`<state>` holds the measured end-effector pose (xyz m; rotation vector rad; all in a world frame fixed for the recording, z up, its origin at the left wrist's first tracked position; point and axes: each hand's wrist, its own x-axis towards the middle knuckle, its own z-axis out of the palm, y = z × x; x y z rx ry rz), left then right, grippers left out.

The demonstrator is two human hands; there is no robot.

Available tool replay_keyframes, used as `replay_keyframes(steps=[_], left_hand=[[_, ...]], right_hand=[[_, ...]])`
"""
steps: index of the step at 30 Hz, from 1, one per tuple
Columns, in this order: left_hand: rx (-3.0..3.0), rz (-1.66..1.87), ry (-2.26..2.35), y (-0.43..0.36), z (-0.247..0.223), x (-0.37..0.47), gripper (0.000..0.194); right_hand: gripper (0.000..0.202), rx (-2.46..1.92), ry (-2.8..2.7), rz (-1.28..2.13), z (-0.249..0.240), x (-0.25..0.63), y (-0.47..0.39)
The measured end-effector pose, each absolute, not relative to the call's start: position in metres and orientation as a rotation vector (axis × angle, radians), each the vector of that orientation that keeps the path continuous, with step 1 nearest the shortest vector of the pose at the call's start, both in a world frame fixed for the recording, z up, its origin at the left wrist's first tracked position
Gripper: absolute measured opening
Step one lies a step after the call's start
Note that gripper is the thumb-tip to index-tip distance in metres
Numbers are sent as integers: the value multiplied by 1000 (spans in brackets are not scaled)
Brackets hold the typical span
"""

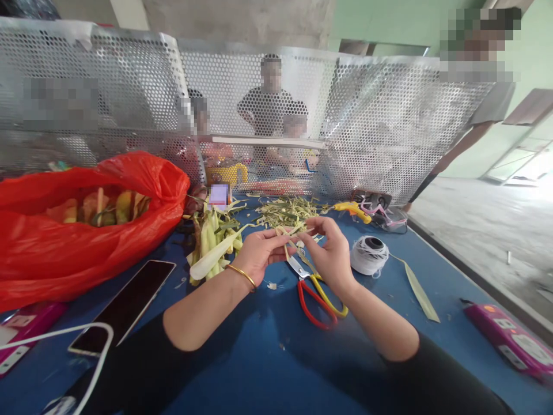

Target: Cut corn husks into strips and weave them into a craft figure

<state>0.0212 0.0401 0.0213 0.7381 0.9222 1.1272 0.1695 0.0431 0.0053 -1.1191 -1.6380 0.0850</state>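
Observation:
My left hand [263, 251], with a gold bangle at its wrist, pinches a narrow pale corn husk strip [285, 235]. Opposite it, my right hand [327, 248] has thumb and forefinger closed on the same strip, which bends into a small loop between the hands. Below the fingers lie scissors [314, 291] with one red and one yellow handle, blades pointing away. A bundle of pale green husks [211, 242] rests left of my left hand. Beyond both hands spreads a heap of shredded husk bits [287, 212]. Right of my right hand stands a spool of white string [370, 256].
A red plastic bag [142, 230] with dried husks or produce fills the left. Near it lie a phone [125, 302] and a white cable [101, 354]. At right are a yellow glue gun [352, 210], glasses [384, 216] and a magenta power strip [510, 337]. Perforated metal panels [389, 115] stand behind; people are beyond.

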Motion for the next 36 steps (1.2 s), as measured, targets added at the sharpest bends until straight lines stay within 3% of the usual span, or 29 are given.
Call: replay_keyframes(steps=[5, 8, 14, 26, 31, 36], left_hand=[[637, 1142, 928, 42, 27, 16, 12], [589, 1124, 955, 42, 30, 15, 13], [673, 1092, 961, 41, 27, 17, 8], [783, 1108, 989, 43, 21, 18, 14], [1062, 1167, 1018, 41, 19, 21, 8], [1210, 1129, 983, 40, 17, 22, 9]], right_hand=[[24, -661, -2069, -771, 13, 186, 48], [20, -468, -2172, -942, 15, 189, 48], [10, -365, -2178, -878, 11, 186, 46], [22, -489, -2207, -667, 11, 182, 44], [14, -820, -2017, -289, 14, 174, 39], [18, -1100, -1810, 167, 13, 172, 42]])
